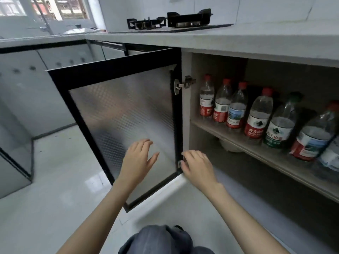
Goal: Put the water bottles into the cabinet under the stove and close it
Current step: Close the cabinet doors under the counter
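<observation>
Several clear water bottles (256,116) with red caps and one with a green cap stand in a row on the wooden shelf (238,143) inside the cabinet under the stove (170,22). The cabinet door (121,114), black-framed with a patterned metal panel, stands swung wide to the left. My left hand (137,158) is spread flat in front of the door's inner panel, fingers apart, holding nothing. My right hand (196,165) curls at the door's hinge edge near the lower hinge, with nothing in it.
A white bowl (230,146) sits under the shelf in the lower compartment. A grey countertop (238,39) runs above the cabinet. Closed grey cabinets (36,88) line the left wall. White floor tiles (55,180) lie below. My knee in grey cloth (161,239) is at the bottom.
</observation>
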